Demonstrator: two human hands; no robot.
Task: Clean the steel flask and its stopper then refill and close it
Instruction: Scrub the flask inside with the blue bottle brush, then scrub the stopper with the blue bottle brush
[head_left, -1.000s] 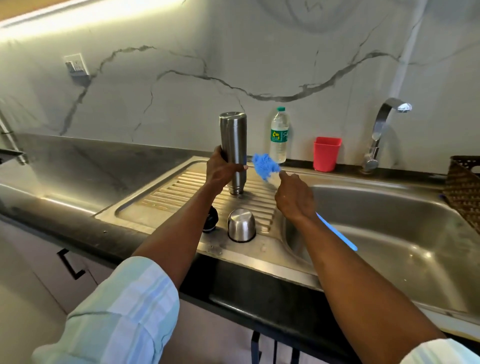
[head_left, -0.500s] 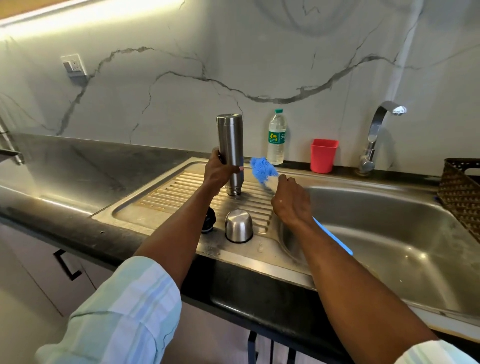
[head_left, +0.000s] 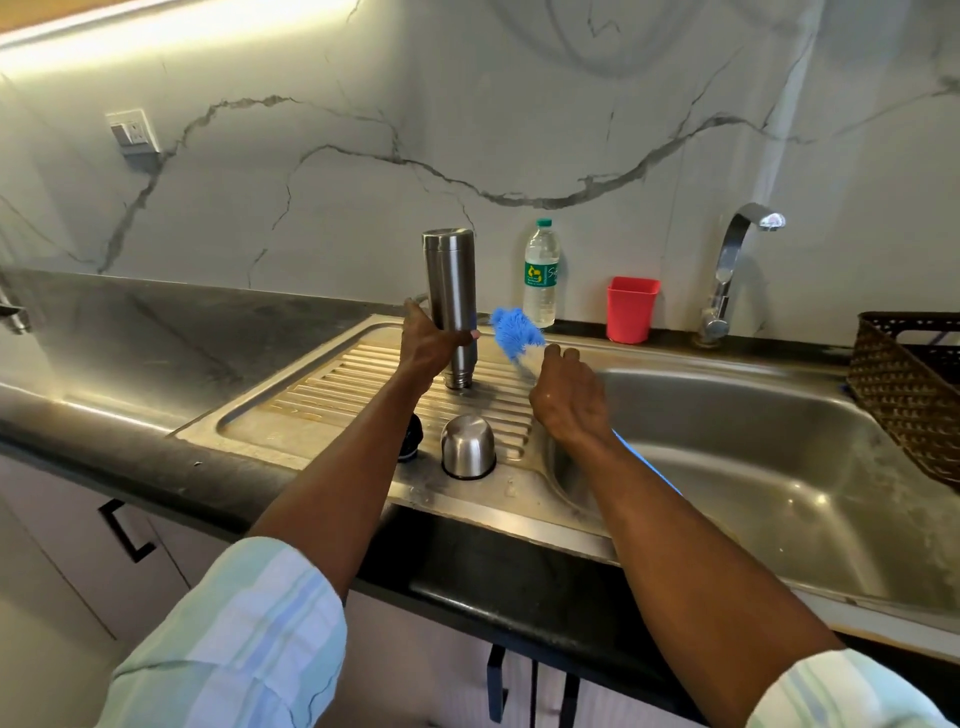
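Observation:
A steel flask (head_left: 450, 280) stands upside down, mouth on the ribbed drainboard (head_left: 332, 384). My left hand (head_left: 428, 340) grips its lower half. My right hand (head_left: 569, 397) holds a bottle brush (head_left: 514, 330) with a blue bristle head just right of the flask; its blue handle runs back under my wrist. The steel cup lid (head_left: 467, 447) sits inverted near the drainboard's front edge. A black stopper (head_left: 413, 439) lies left of the lid, mostly hidden behind my left forearm.
A plastic water bottle (head_left: 541, 273) and a red cup (head_left: 631, 309) stand by the wall behind the sink. The tap (head_left: 732, 260) rises at the back right over the steel basin (head_left: 753, 467). A brown woven basket (head_left: 914, 384) sits at the far right.
The brush head has dipped slightly and stays beside the flask. The flask remains inverted on the drainboard in my left hand; little else has moved.

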